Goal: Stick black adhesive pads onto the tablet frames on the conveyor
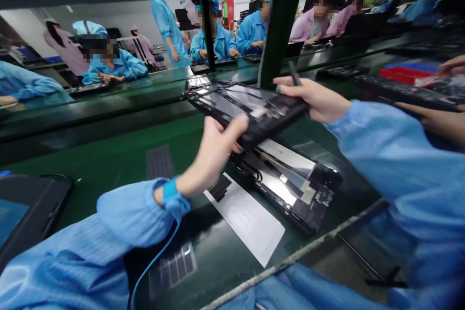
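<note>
My left hand (221,147) is closed on the near edge of an opened tablet-like device (250,104), thumb on top, holding it tilted above the bench. At its right end my right hand (316,97) is closed, gripping a dark pen-like tool (294,73) and seemingly the device's edge; some of those fingers are hidden. Directly below lies a second opened device (286,179), its pale flat cells and circuit parts showing. A white sheet (250,223) with black strips (220,189) at one end lies beside it. A blue wrist strap (170,191) with a cord circles my left wrist.
Clear film with dark strips (178,264) and a dark strip sheet (160,162) lie on the green bench (119,150). A black case (32,208) is at left. A red tray (405,76) and a co-worker's arm (432,116) are at right. A dark post (281,24) rises ahead.
</note>
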The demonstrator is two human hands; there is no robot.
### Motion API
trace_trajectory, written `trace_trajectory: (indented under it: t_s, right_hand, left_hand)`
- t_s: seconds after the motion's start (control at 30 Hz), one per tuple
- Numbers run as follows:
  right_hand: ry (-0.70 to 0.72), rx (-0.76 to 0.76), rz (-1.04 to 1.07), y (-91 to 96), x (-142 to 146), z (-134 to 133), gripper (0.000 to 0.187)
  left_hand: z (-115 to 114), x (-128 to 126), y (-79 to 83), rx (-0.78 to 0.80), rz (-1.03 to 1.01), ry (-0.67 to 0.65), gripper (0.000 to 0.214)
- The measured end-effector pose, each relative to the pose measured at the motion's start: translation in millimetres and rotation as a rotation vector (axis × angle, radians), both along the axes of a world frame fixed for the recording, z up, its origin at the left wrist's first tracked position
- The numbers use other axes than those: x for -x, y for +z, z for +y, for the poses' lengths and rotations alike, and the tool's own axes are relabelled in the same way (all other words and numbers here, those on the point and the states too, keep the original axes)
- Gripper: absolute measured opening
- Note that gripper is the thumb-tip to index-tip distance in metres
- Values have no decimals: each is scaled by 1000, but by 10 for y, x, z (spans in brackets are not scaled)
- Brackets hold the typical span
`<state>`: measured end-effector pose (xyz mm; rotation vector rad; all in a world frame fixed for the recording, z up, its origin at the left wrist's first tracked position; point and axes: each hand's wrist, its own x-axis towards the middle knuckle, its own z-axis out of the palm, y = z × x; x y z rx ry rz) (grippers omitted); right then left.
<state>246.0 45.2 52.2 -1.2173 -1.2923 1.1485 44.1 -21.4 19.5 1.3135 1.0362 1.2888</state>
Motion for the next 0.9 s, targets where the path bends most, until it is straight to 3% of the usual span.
trace_trajectory:
  t_s: [0.13,0.27,0.43,0.53,0.67,0.8,0.9]
  right_hand:
    - [-57,66,69,-399,-466,-606,40]
    - [-56,147,55,-672,-702,-823,44]
    - [-35,143,-36,-750,-752,-803,45]
    - [-40,80,-298,-764,-793,-787,41]
    - [-108,51,-511,-802,-862,-858,39]
    - [-122,118,-530,-873,-831,-1060,42]
    - [-128,195,-395,-873,-791,-1238,51]
  left_hand:
    - [-686,-332,-300,149,-16,-331,39]
    - [-926,-449,-448,233,92,-479,34]
    - [-840,-362,-541,308,256,-554,31]
    - [-705,-214,-555,268,364,-599,31]
    - [-547,-33,-548,67,659,-425,34]
    - [-424,20,-586,-62,768,-323,35]
    - [-259,62,-592,-65,771,-289,35]
